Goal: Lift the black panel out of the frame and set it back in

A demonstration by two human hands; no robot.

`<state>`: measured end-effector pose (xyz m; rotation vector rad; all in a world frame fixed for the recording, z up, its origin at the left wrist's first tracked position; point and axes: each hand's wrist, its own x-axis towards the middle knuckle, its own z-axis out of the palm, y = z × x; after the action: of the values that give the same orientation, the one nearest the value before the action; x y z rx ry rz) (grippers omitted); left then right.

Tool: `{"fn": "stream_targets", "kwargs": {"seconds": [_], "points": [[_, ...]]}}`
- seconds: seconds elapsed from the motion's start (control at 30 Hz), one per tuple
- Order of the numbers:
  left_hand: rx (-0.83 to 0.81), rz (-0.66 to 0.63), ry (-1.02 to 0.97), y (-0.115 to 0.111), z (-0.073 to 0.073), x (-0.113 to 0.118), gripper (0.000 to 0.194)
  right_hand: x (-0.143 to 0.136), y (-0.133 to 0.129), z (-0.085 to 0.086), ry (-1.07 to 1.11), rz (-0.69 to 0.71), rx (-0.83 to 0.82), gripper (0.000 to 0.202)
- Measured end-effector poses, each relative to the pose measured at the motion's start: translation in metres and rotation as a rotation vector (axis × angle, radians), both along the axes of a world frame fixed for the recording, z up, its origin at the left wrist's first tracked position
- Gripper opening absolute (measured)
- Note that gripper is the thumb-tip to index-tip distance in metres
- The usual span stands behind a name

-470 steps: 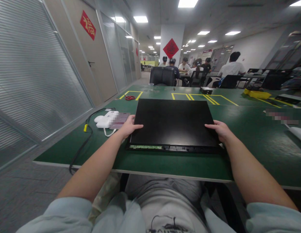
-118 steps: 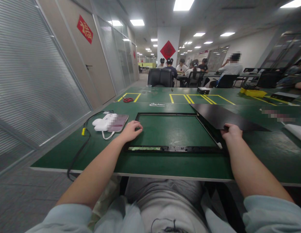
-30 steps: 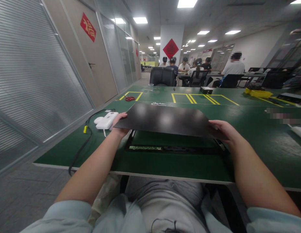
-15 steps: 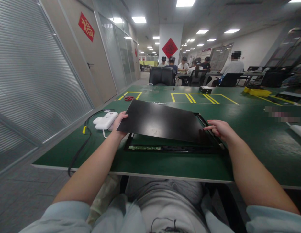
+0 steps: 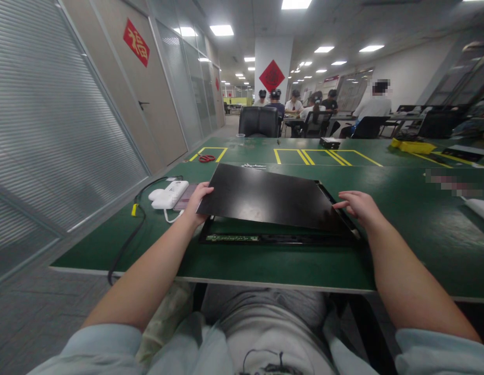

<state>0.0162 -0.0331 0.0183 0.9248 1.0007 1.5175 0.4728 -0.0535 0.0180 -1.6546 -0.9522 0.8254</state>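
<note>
Black panel lies tilted over the dark frame, its left end raised and its right end low, near the frame's right side. The left hand has its grip clamped on the left edge; the right hand's grip is apart, a fingertip at or just beside the right edge. Handling it well likely means supporting that thin sheet evenly, without bending it, and keeping pressure off the green circuit strip at near left. A phone and white device crowd the left hand; white pieces and red scissors lie farther across the surface.
</note>
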Motion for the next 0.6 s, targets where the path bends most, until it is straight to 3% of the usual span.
{"fn": "stream_targets", "kwargs": {"seconds": [0.6], "points": [[-0.117, -0.107, 0.043, 0.000, -0.006, 0.003, 0.039, 0.010, 0.002, -0.011, -0.310, -0.083, -0.022, 0.028]]}}
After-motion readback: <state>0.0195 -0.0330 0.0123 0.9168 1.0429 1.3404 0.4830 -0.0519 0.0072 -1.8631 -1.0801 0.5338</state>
